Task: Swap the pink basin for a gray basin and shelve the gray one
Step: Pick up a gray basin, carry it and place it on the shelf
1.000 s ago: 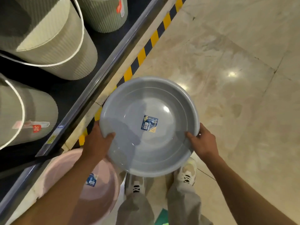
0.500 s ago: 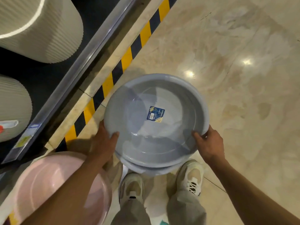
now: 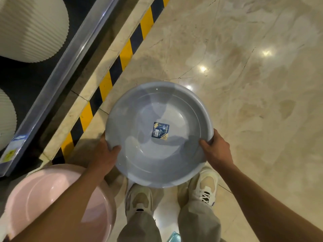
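Glossy beige marble floor (image 3: 253, 105) is seen all around, with a few ceiling lights reflected in it and thin cracks running through the tiles. A yellow-and-black hazard stripe (image 3: 111, 79) is laid along the floor edge, and just past it a metal shelf rail (image 3: 57, 75) is seen, with price tags stuck on its low end. Two white ribbed buckets (image 3: 31, 28) are parked on the dark shelf behind that rail.

The gray basin (image 3: 159, 135) is held level above the floor, out in front of the shoes (image 3: 201, 191), mouth up. It's gripped at the near rim from both sides: the left hand (image 3: 104, 154) is clamped on the near-left edge, thumb hooked inside, and the right hand (image 3: 216, 151) is closed on the near-right edge the same way. A blue label (image 3: 160, 131) is stuck in the basin's bottom, roughly midway between the two grips.

The pink basin (image 3: 49, 194) is found below the left forearm, low by the shelf base, untouched by either hand.
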`<state>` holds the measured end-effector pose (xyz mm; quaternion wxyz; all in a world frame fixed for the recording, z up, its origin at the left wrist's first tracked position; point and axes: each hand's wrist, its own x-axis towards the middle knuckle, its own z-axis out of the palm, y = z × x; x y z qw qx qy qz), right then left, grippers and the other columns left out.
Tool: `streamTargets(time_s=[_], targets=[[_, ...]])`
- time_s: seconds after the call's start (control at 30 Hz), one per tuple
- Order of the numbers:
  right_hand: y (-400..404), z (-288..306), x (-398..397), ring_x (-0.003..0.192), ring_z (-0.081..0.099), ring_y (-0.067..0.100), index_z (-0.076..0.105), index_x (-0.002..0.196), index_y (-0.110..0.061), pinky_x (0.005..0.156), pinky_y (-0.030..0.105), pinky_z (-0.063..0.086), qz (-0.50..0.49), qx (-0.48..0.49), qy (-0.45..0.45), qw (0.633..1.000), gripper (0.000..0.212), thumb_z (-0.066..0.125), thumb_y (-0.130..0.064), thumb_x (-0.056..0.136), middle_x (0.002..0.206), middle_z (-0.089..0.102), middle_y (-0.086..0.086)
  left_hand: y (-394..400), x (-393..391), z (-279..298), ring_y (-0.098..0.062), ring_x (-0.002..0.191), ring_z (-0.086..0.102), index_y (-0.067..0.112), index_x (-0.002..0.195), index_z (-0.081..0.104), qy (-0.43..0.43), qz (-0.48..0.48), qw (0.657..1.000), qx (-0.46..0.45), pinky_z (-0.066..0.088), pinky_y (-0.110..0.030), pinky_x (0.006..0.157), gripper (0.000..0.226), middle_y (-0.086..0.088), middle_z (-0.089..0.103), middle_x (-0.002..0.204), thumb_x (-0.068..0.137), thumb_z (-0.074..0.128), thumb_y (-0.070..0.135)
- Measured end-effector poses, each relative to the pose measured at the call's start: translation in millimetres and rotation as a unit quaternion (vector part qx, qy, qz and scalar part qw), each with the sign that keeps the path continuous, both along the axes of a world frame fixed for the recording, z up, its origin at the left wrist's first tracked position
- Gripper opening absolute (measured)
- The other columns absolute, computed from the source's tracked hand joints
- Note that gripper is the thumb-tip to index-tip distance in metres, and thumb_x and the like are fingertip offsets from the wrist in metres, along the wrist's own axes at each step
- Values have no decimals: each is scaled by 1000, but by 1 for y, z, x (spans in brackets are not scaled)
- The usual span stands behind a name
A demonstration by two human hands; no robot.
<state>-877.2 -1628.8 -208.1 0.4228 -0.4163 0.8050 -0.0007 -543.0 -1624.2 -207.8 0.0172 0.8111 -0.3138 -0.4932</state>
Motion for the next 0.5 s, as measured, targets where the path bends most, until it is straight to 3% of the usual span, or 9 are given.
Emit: streamTargets(time_s=[0.23, 0.37, 0.5], targets=[[10, -1, 0, 85, 60, 26, 46, 140, -26, 69, 39, 52, -25, -33, -18, 999, 54, 63, -25, 89, 99, 61, -3, 0, 3, 2, -32, 99, 57, 14, 134, 46, -19, -20, 999, -27, 59, -56, 81, 46, -10, 58, 114, 94, 68, 17], [19, 21, -7, 86, 63, 25, 40, 138, -35, 72, 46, 59, -66, -63, -41, 995, 59, 66, -20, 87, 95, 59, -9, -5, 1, 29, -32, 87, 64, 21, 118, 52, -41, -66, 994, -74, 61, -50, 71, 35, -4, 66, 96, 90, 73, 25], [33, 53, -28, 87, 63, 29, 41, 139, -33, 73, 47, 58, -106, -84, -57, 989, 59, 67, -19, 88, 97, 60, -5, -25, -18, 65, -28, 82, 62, 24, 112, 49, -47, -127, 988, -79, 51, -33, 63, 30, 1, 63, 92, 91, 70, 28]])
